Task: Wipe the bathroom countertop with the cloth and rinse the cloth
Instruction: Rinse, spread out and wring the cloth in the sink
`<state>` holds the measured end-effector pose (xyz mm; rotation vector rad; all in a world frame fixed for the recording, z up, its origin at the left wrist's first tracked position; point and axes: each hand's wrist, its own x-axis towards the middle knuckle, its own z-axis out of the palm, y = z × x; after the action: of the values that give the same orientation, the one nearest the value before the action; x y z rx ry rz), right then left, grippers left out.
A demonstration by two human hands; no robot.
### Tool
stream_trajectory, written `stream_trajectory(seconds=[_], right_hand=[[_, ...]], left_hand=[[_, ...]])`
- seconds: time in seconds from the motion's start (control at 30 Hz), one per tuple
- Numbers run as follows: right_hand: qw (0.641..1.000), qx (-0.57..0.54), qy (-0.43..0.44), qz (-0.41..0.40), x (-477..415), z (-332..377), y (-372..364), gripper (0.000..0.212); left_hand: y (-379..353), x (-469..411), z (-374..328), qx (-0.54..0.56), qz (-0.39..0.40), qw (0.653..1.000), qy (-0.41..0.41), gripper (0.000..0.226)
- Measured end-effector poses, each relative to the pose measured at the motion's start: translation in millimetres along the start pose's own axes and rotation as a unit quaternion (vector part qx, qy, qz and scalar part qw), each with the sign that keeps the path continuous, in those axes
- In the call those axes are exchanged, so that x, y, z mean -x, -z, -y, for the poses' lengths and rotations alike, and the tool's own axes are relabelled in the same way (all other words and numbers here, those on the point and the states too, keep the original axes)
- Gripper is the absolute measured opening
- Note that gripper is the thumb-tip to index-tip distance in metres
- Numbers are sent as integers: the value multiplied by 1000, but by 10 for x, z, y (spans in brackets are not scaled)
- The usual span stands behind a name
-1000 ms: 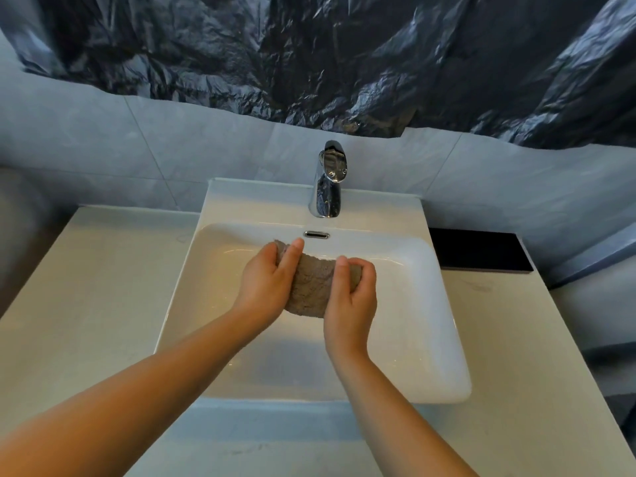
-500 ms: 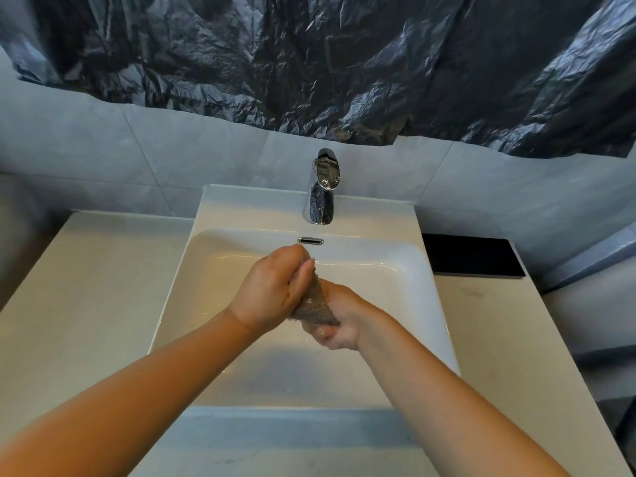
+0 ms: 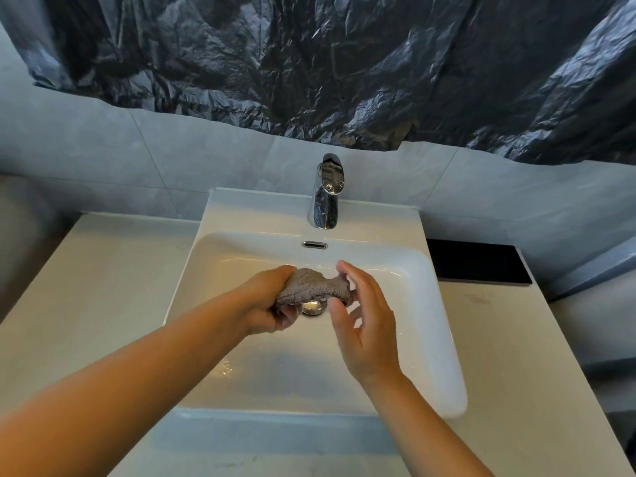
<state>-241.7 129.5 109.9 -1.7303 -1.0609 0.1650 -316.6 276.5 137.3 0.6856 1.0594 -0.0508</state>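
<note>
A grey-brown cloth [image 3: 315, 287], bunched and damp-looking, hangs over the middle of the white sink basin [image 3: 433, 325], just above the chrome drain [image 3: 312, 308]. My left hand [image 3: 272, 304] grips the cloth's left end in a closed fist. On the other side, my right hand [image 3: 364, 315] pinches the cloth's right end between thumb and forefinger, with the other fingers spread. The chrome faucet [image 3: 327, 192] stands behind the basin; no water stream shows. The pale countertop [image 3: 93, 287] runs on both sides of the sink.
A black flat rectangular object [image 3: 478, 266] lies on the counter at the back right. Crumpled dark plastic sheeting [image 3: 327, 63] covers the wall above the grey tiles. An overflow slot [image 3: 314, 245] sits in the basin's back wall.
The hands were twisted together, wringing the cloth into a tight wad. They have now drawn apart, the right hand has loosened its fingers, and the cloth has opened out between them.
</note>
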Motion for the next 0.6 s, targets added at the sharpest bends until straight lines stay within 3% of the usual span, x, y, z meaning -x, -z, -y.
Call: stream_trajectory(seconds=[0.13,0.2,0.27,0.33,0.43,0.5,0.6], right_hand=[[990,39,57,-120,-138,18,-120,35],[987,50,57,-143,-245,80,-151,27],[988,41,16,-149,-324,140,-197,30],[985,-37,-93,-142,-361,253,-268,39],[923,-194,-301,-140,-453,397,-341,43],[871,-251,-409,-100,-505,429,-344,37],[800,-321,-506,-39,-508,414,-336,29]], left_hand=[[-97,77,31,-18,10,1000,-23,24],[-152,122,31,-52,-21,994,-90,30],[-214,149,36,-147,-92,963,-206,37],[-263,145,52,-205,-167,900,-345,43],[-276,136,92,-202,-192,812,-512,46],[-239,106,98,-229,-181,765,-575,42],[-146,15,82,-298,-156,709,-619,38]])
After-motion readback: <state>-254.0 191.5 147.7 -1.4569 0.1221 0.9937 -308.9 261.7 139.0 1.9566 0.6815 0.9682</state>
